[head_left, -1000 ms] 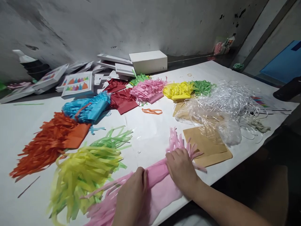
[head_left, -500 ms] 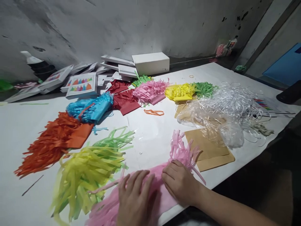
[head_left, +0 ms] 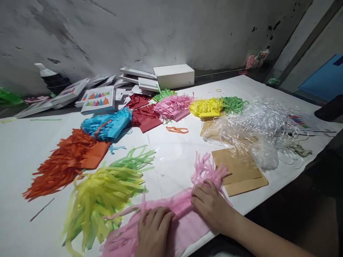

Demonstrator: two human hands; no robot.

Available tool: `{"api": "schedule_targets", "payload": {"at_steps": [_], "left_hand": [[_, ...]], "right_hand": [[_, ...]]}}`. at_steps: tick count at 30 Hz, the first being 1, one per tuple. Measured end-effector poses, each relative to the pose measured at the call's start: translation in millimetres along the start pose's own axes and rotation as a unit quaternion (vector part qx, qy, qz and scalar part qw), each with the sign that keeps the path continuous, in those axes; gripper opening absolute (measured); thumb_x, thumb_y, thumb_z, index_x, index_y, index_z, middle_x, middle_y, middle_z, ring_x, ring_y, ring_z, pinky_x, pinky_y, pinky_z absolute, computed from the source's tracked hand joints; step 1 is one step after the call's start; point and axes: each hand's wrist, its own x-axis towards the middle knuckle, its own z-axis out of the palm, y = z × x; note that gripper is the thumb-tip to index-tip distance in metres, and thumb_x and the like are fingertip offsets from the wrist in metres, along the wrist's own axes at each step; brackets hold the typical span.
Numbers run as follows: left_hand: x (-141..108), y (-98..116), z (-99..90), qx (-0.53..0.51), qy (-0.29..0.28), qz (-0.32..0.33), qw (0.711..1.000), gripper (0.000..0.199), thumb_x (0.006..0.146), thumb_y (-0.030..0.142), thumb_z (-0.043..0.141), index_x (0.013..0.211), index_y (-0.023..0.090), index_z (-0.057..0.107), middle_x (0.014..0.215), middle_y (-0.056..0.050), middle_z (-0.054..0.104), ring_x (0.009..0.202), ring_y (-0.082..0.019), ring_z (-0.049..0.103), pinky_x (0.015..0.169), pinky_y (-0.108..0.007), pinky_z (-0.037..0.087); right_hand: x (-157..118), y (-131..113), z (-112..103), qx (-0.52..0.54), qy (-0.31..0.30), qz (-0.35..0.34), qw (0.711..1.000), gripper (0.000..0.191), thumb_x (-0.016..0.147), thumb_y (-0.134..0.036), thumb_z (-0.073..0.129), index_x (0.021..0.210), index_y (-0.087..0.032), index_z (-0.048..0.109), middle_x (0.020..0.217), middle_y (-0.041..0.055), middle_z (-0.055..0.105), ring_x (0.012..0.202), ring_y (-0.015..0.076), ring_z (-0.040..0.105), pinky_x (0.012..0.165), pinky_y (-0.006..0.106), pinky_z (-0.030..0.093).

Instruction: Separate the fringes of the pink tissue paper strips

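Observation:
A sheet of pink tissue paper (head_left: 184, 203) with cut fringes at both ends lies at the table's front edge. My left hand (head_left: 155, 228) rests on its left part, fingers curled down on a fold, the thumb hidden. Near the right fringe, my right hand (head_left: 211, 205) has its fingers bent around the same folded strip. Left of my hands lies a yellow tissue fringe (head_left: 107, 185), partly over light green fringe (head_left: 136, 159). Beside the pink fringe at right are brown paper envelopes (head_left: 235, 171).
Orange (head_left: 69, 157), blue (head_left: 107, 125) and yellow fringe bundles (head_left: 206, 107) lie in an arc with others. An orange band (head_left: 177, 129) lies mid-table. White string (head_left: 268, 117) and clear plastic (head_left: 241, 135) fill the right. Boxes and a white box (head_left: 174, 76) stand by the wall.
My left fingers have curled in more over the pink paper, and the fold there looks narrower. My right hand stays on the paper with fingers bent. The view has shifted slightly.

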Motion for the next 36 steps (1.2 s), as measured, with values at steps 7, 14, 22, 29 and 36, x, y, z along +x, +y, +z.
{"api": "schedule_targets", "payload": {"at_steps": [7,14,22,29,36], "left_hand": [[38.0,15.7,-13.0,0.098,-0.155,-0.149,0.972,0.03,0.101,0.022,0.039,0.083,0.024,0.063,0.085,-0.006,0.066,0.083,-0.03,0.06,0.078,-0.046,0.034],[46.5,12.5,-12.2,0.127,-0.189,-0.155,0.961,0.032,0.099,0.023,0.04,0.079,0.024,0.065,0.083,-0.007,0.067,0.08,-0.03,0.061,0.075,-0.045,0.034],[31.8,12.5,-7.4,0.0,0.036,-0.023,0.999,0.018,0.09,0.02,0.06,0.106,0.025,0.065,0.109,-0.009,0.071,0.104,-0.029,0.06,0.106,-0.059,0.033],[23.7,9.1,-3.2,-0.092,0.026,-0.012,0.995,0.017,0.086,0.009,0.056,0.086,0.024,0.064,0.084,-0.002,0.071,0.092,-0.024,0.06,0.095,-0.049,0.037],[4.6,-5.4,-4.5,-0.037,0.006,0.024,0.999,0.03,0.089,0.006,0.053,0.101,0.028,0.069,0.092,0.0,0.078,0.091,-0.023,0.064,0.094,-0.046,0.036]], "right_hand": [[19.2,-6.5,7.0,-0.081,0.029,0.144,0.986,0.011,0.091,-0.013,0.066,0.081,-0.018,0.063,0.083,0.0077,0.062,0.087,0.0273,0.052,0.093,0.049,0.034],[16.1,-13.1,0.5,-0.033,0.057,-0.007,0.998,0.018,0.092,-0.004,0.051,0.088,-0.017,0.062,0.092,0.0061,0.064,0.095,0.0238,0.054,0.108,0.046,0.027],[18.0,-12.0,9.1,0.012,0.041,-0.019,0.999,0.019,0.096,-0.014,0.051,0.079,-0.018,0.058,0.079,0.003,0.059,0.08,0.0203,0.05,0.096,0.04,0.033],[15.1,-8.8,7.8,-0.007,0.031,-0.08,0.996,0.022,0.095,-0.008,0.048,0.079,-0.018,0.058,0.076,0.0016,0.06,0.076,0.0195,0.051,0.1,0.042,0.033],[-11.5,6.7,-7.9,0.025,0.028,-0.067,0.997,0.017,0.103,-0.018,0.05,0.112,-0.016,0.064,0.107,0.0064,0.071,0.111,0.0224,0.058,0.12,0.046,0.023]]}}
